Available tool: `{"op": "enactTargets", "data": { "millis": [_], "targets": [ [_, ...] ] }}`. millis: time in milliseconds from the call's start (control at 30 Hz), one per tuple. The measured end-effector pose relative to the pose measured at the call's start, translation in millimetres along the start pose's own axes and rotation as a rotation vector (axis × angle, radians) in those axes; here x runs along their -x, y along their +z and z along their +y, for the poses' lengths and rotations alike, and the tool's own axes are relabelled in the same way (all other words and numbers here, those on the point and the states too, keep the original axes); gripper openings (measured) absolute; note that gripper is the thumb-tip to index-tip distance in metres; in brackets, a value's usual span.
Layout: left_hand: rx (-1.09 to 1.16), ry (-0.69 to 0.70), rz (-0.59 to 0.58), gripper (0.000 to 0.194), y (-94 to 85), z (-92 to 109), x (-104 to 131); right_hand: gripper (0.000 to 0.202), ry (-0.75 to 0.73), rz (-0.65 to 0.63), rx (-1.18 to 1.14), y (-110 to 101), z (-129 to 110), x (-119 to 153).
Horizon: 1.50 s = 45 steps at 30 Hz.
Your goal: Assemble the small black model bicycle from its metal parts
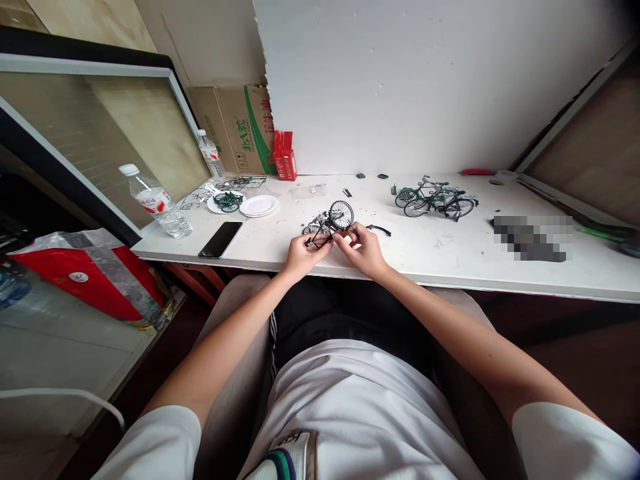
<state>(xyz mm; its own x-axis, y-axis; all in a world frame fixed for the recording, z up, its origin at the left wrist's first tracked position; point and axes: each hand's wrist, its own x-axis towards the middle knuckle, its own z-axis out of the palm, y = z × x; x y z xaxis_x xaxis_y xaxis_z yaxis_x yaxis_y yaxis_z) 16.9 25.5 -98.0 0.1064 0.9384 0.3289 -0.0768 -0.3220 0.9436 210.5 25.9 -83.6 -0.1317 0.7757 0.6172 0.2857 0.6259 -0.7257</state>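
Hands drawn close together at the front edge of a white tabletop, a seated person handles a small black model bicycle, its larger visible wheel tipped up and away from the body. The left hand pinches the near part of the frame between thumb and fingers, a hold that appears meant to keep the light piece from turning. The right hand works from the opposite side, fingers curled in and thumb reaching the frame; whether it grips the bicycle or a loose part between the fingertips cannot be made out. Both forearms come in low, which probably helps steady such fine contact. A curved black strip extends just beyond the right hand. Farther right, a green bicycle and a black bicycle stand upright on their wheels, overlapping in view, seemingly set back to leave elbow room. To the left, green bicycle parts rest on a white plate, which likely keeps small pieces gathered, beside stacked plates. A dark-screened phone lies flat nearer the edge, while a water bottle and a red box stand outside the hands' working space.
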Motion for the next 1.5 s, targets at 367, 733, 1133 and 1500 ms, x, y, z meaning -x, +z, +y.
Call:
{"op": "enactTargets", "data": {
  "millis": [367,733,1133,1500],
  "targets": [
    [0.047,0.022,0.072,0.048,5.6,-3.7,3.1,0.052,0.017,-0.121,-0.092,-2.7,7.1,1.1],
    [-0.118,0.098,0.236,0.039,-2.0,-5.3,-2.0,0.054,-0.120,-0.030,0.190,-3.7,6.1,-5.5],
    [-0.334,0.188,0.297,0.032,-8.7,-24.4,-5.4,0.039,-0.121,0.006,0.266,1.4,14.4,1.0],
    [-0.379,0.206,0.282,0.029,-7.3,-18.8,-2.7,0.037,-0.152,-0.005,0.313,1.3,9.6,1.6]
  ]
}}
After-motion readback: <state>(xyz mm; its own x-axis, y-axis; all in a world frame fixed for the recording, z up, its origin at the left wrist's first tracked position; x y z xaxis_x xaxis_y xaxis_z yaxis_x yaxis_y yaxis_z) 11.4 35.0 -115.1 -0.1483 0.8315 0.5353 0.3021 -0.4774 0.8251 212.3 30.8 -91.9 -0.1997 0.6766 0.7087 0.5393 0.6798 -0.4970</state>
